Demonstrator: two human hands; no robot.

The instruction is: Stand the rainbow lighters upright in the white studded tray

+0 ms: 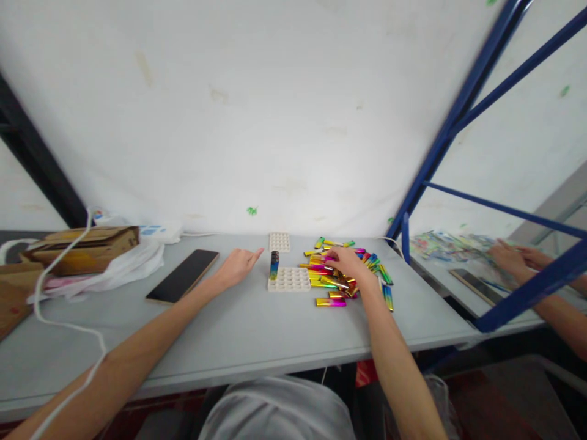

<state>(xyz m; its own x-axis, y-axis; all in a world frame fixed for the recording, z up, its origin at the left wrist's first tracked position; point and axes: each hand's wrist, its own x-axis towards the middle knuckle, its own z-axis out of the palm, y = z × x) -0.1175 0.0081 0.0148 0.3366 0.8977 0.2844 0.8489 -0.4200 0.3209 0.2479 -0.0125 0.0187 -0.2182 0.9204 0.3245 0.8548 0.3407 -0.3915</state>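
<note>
A white holed tray (290, 280) lies on the grey table (238, 330), with one rainbow-coloured lighter (274, 265) standing upright in its far left corner. My left hand (237, 267) rests on the table just left of the tray, fingers stretched toward it, holding nothing. My right hand (349, 264) reaches into a heap of several rainbow-coloured lighters (342, 275) right of the tray, fingers curled over them; whether it grips one is hidden. A second holed tray (279, 242) lies farther back near the wall.
A black phone (183, 275) lies left of my left hand. Cardboard boxes (82, 247), a white plastic bag (123, 264) and a white cable (68, 318) sit at the left. A blue metal frame (458, 110) stands at the right; beyond it another person's hands (513, 256) work at the neighbouring table.
</note>
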